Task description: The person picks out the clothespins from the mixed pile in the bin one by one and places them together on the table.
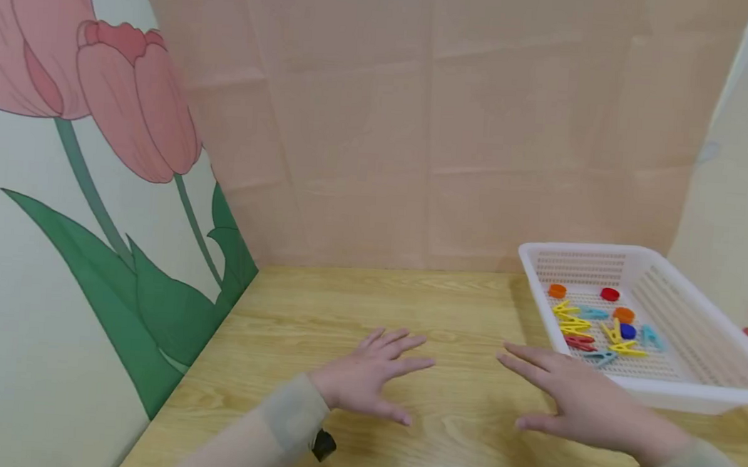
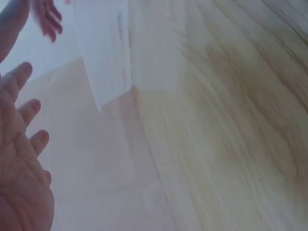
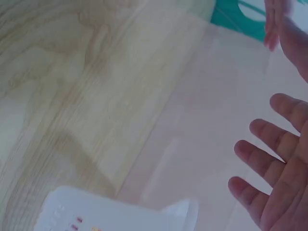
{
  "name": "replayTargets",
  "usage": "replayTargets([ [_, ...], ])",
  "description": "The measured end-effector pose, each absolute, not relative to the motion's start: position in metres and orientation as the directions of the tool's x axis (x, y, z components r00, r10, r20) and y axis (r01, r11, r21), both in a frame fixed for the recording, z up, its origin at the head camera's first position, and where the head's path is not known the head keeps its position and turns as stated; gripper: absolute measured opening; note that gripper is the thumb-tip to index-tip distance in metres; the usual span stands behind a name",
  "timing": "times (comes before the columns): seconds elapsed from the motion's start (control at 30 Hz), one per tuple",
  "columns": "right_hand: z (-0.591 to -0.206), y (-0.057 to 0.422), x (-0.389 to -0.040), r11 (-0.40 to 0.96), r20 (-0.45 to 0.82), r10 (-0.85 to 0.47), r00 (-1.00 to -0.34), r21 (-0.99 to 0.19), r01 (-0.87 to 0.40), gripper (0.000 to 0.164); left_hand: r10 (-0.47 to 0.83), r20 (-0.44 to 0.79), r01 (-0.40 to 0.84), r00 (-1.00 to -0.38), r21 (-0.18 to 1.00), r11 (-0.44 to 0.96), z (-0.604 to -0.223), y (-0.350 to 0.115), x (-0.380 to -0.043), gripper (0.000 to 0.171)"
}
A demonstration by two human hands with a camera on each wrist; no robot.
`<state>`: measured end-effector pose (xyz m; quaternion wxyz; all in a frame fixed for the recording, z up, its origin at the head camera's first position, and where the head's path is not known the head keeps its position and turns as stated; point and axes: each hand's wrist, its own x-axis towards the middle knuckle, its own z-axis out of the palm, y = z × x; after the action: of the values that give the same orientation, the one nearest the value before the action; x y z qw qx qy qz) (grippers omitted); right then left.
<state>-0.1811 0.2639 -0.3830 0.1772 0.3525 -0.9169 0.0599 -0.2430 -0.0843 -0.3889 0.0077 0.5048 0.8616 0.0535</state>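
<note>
My left hand (image 1: 372,376) hovers above the wooden table with its fingers spread, touching nothing. Opposite it, the right hand (image 1: 585,400) is held up with straight fingers, close to the near left corner of a white plastic basket (image 1: 711,392). Inside the basket lie several yellow clothespins (image 1: 574,326), light blue clothespins (image 1: 653,338) and a red clothespin (image 1: 578,342). Small round caps lie among them: an orange cap (image 1: 557,291), a red cap (image 1: 609,294) and a blue cap (image 1: 627,331). In the right wrist view, the palm and extended fingers (image 3: 262,161) hold nothing.
The wooden table (image 1: 357,297) meets a creased pinkish-brown sheet (image 1: 418,136) at its back edge. A wall with painted tulips (image 1: 144,98) borders it on the left. A pale wall (image 1: 744,213) rises on the right behind the basket.
</note>
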Motion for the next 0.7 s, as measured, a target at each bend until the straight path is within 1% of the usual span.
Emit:
replayTargets([
  [0.2,-0.379,0.281,-0.182,0.781,0.434,-0.553,-0.711,-0.027,-0.624,0.073,0.847,0.168,0.862,-0.503,0.165,0.479,-0.397,-0.059,-0.246,0.067],
  [0.33,-0.375,0.294,-0.182,0.816,0.460,-0.493,-0.738,-0.047,-0.575,0.063,0.814,0.228,0.842,-0.534,0.231,0.487,-0.402,-0.035,-0.245,0.055],
  [0.43,-0.375,0.306,-0.182,0.843,0.453,-0.440,-0.776,-0.091,-0.531,0.054,0.795,0.231,0.821,-0.560,0.281,0.497,-0.405,-0.017,-0.245,0.052],
  [0.57,-0.379,0.328,-0.187,0.864,0.464,-0.380,-0.800,-0.130,-0.486,0.046,0.785,0.231,0.805,-0.575,0.331,0.493,-0.409,0.006,-0.246,0.050],
  [0.7,-0.386,0.358,-0.195,0.878,0.500,-0.304,-0.811,-0.184,-0.442,0.040,0.774,0.239,0.796,-0.587,0.348,0.496,-0.410,0.029,-0.248,0.049],
])
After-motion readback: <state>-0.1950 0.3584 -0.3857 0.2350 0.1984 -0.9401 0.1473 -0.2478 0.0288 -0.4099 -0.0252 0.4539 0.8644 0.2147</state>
